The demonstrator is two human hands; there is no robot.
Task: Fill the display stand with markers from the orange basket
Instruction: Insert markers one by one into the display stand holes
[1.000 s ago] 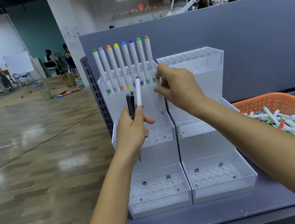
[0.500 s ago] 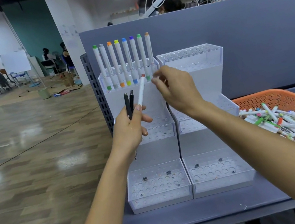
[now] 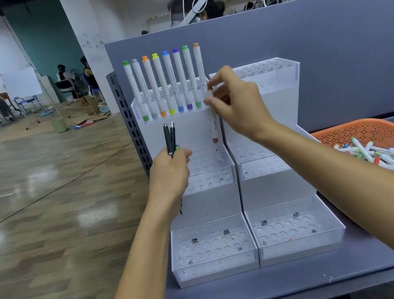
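Marker (image 3: 213, 126) top hides in right hand (image 3: 238, 105), pens' (image 3: 169, 138) middles in left hand (image 3: 169, 178).

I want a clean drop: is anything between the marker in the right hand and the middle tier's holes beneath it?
Nothing visible. The marker, pinched by the right hand, hangs tip-down over empty holes of the middle tier. The left hand and its dark pens sit off to the left.

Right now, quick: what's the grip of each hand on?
Left hand: closed, gripping two dark pens.
Right hand: closed, pinching a red-tipped marker by its upper end.
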